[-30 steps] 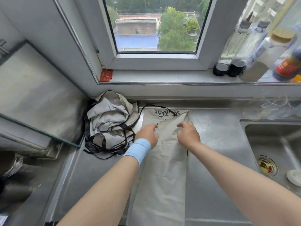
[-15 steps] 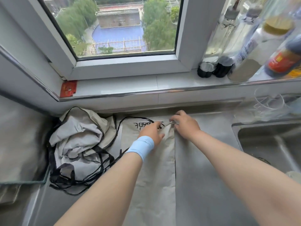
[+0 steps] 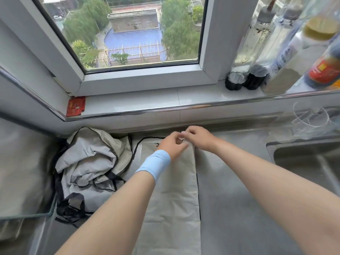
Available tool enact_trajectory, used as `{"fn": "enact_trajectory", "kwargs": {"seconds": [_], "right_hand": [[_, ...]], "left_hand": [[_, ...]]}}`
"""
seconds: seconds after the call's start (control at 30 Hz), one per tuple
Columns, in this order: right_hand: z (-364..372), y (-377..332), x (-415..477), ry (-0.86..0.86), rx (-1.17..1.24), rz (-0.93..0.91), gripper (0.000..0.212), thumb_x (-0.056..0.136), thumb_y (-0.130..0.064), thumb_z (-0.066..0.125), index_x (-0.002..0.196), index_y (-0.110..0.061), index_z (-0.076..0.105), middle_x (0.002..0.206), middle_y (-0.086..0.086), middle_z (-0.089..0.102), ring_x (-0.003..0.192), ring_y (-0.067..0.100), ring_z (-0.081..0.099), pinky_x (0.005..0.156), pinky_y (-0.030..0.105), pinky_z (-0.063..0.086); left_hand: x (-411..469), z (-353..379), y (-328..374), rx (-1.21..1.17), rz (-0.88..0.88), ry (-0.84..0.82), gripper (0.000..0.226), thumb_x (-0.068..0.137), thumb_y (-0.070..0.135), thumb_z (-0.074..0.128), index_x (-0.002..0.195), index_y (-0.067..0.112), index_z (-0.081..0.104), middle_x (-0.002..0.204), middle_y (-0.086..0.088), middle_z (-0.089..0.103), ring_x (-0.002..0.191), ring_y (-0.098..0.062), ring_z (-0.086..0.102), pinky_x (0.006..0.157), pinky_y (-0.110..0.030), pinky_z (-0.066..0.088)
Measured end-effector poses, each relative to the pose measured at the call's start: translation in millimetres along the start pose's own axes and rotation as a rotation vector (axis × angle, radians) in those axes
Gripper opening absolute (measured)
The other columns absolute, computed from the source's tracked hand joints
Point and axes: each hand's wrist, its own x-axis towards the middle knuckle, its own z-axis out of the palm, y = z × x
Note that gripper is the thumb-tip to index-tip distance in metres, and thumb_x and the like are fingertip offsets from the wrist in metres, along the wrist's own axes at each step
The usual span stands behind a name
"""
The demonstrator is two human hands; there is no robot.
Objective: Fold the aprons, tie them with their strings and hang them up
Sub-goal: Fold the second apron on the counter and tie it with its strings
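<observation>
A beige apron point(image 3: 174, 190) lies folded into a long narrow strip on the steel counter, running from the back wall toward me. My left hand point(image 3: 172, 144), with a light blue wristband, and my right hand point(image 3: 198, 138) meet at the strip's far end, and both pinch the cloth there. A black string point(image 3: 145, 139) loops out from the far left corner. A second apron point(image 3: 88, 168), grey and beige with black strings, lies crumpled in a heap to the left.
The steel counter point(image 3: 239, 208) runs right to a sink point(image 3: 309, 162). A glass panel point(image 3: 22, 172) covers the hob at left. Bottles point(image 3: 287, 57) crowd the right of the window sill, with a red packet point(image 3: 75, 106) at its left corner.
Both hands slid up the folded apron from its middle to its far end and came together. The camera tilted upward, so more of the window shows.
</observation>
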Motion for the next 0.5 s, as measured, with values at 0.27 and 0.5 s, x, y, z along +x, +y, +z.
{"fn": "enact_trajectory", "kwargs": {"seconds": [0.27,0.5], "right_hand": [[29.4,7.9,-40.8,0.041,0.646,0.241,0.027,0.086,-0.009,0.059,0.109,-0.016,0.07,0.077,0.006,0.065,0.052,0.014,0.053,0.05,0.027,0.036],[32.5,6.9,-43.3,0.1,0.332,0.043,0.022,0.073,-0.013,0.05,0.079,-0.018,0.07,0.07,-0.001,0.062,0.068,0.014,0.055,0.067,0.039,0.049]], "left_hand": [[1.7,-4.6,5.8,0.035,-0.062,0.039,0.017,0.092,0.029,0.051,0.107,0.027,0.059,0.091,0.006,0.059,0.088,-0.02,0.059,0.073,-0.025,0.041],[1.2,-12.5,31.5,0.171,-0.123,0.115,0.02,0.073,0.051,0.057,0.08,0.032,0.06,0.088,0.01,0.063,0.095,-0.024,0.058,0.085,-0.035,0.049]]}}
